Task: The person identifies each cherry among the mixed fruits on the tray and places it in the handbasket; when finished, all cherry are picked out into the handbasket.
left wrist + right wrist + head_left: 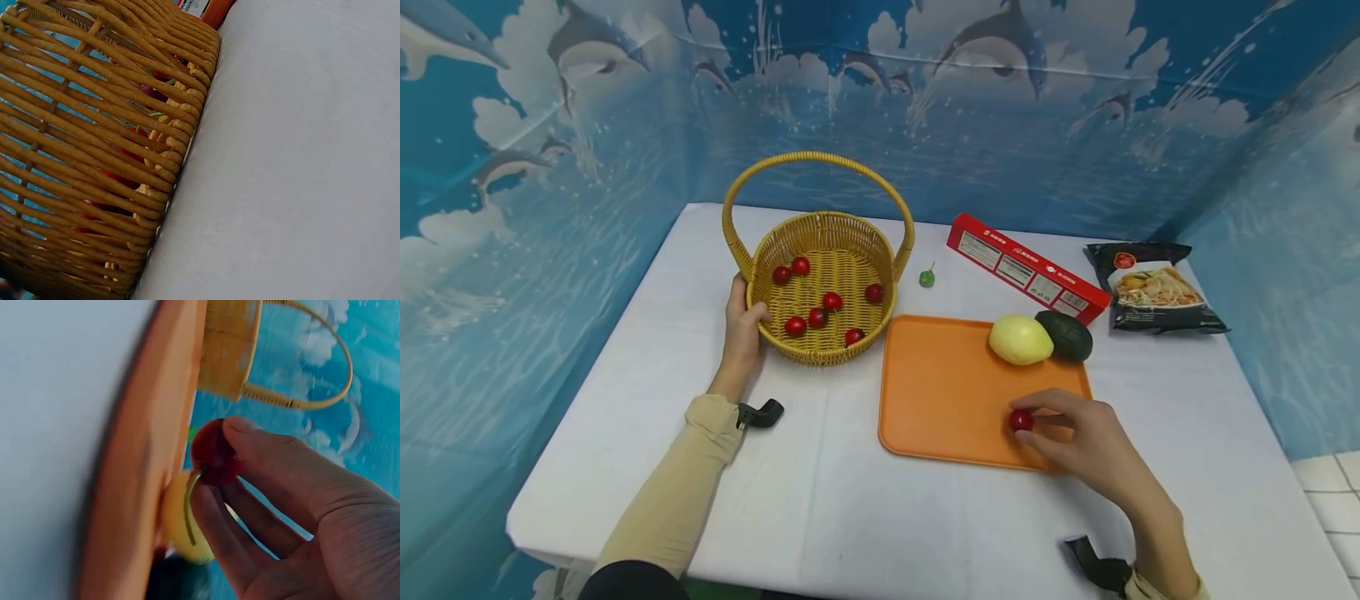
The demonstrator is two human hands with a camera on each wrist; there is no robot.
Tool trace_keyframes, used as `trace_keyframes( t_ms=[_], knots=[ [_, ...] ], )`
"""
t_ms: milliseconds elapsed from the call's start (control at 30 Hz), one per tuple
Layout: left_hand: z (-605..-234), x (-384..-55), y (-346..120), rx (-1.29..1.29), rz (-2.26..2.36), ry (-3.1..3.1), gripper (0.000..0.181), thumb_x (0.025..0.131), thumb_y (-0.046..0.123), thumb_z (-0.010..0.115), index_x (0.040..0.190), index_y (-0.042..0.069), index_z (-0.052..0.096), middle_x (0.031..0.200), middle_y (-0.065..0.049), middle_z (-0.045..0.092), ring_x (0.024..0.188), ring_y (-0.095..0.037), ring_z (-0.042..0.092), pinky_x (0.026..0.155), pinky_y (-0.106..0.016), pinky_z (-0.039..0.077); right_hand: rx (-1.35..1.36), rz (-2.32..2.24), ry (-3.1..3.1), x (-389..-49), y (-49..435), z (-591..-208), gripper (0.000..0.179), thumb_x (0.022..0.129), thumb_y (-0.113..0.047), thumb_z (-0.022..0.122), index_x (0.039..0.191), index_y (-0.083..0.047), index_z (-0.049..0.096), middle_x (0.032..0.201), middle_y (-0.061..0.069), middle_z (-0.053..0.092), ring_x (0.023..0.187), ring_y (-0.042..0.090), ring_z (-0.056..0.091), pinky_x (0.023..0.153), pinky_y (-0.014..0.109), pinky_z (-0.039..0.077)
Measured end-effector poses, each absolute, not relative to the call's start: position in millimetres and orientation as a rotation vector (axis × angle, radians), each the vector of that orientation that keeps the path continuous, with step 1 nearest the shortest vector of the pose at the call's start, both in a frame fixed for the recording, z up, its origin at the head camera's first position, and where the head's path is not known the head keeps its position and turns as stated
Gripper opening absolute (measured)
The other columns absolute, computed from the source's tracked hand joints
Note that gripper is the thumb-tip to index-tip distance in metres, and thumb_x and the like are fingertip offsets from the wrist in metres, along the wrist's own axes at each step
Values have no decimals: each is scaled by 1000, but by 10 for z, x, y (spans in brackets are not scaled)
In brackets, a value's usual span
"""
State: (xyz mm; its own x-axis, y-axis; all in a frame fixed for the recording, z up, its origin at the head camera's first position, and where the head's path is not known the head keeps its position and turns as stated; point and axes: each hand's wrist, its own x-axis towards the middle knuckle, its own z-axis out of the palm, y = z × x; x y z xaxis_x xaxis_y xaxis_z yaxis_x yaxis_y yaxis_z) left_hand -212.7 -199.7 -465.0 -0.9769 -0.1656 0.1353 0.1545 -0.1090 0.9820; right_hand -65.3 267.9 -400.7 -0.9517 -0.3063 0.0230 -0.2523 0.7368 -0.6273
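My right hand [1082,437] pinches a dark red cherry [1021,420] between thumb and fingertips, over the near right part of an orange tray [940,392]. In the right wrist view a green stem hangs from this cherry [212,453]. My left hand [743,329] holds the left side of a yellow woven basket [823,357], its thumb at the rim. Several red cherries [832,302] lie spread over the basket's floor. Close up in the left wrist view, the basket's wall [94,137] shows red fruit through its gaps.
A yellow lemon-like fruit [1021,339] and a dark green avocado [1064,337] sit at the tray's far right corner. Behind are a red box [1028,268], a black food packet [1157,287] and a small green object [927,278]. The basket's tall handle [820,157] arches upward.
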Motion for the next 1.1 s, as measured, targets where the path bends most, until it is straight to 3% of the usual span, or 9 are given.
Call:
trace_keyframes(
  t_ms=[200, 400, 800, 1100],
  knots=[
    [-4648, -2136, -2004, 1, -2205, -1915, 85, 75, -5, 44, 159, 11, 37, 164, -12, 39, 147, -29, 38, 121, -43, 26, -624, -1078, 2818, -964, 2378, -3795, 41, 84, -8, 87, 123, -16, 77, 115, -5, 77, 103, 21, 75, 91, 51, 59],
    [-4635, -2142, -2003, 6, -2189, -1924, 84, 75, -5, 45, 158, 9, 38, 163, -12, 41, 147, -29, 39, 121, -42, 27, -731, -1176, 2810, -1249, 1988, -3635, 38, 88, -12, 85, 125, -19, 76, 119, -4, 75, 108, 18, 73, 92, 48, 60],
    [-4678, -2107, -2005, 22, -2179, -1941, 85, 75, -4, 45, 158, 10, 39, 161, -9, 43, 144, -25, 40, 117, -36, 29, -768, -1465, 2721, -1696, 1283, -3618, 32, 92, -14, 81, 123, -10, 76, 119, 2, 75, 111, 21, 72, 96, 47, 58],
    [-4667, -2120, -2004, -2, -2169, -1952, 84, 76, -4, 44, 158, 10, 38, 162, -9, 42, 145, -28, 39, 119, -39, 28, -793, -1512, 2707, -2017, 833, -3695, 32, 93, -12, 80, 124, -4, 75, 117, 8, 75, 101, 23, 73, 92, 45, 60]
  ],
)
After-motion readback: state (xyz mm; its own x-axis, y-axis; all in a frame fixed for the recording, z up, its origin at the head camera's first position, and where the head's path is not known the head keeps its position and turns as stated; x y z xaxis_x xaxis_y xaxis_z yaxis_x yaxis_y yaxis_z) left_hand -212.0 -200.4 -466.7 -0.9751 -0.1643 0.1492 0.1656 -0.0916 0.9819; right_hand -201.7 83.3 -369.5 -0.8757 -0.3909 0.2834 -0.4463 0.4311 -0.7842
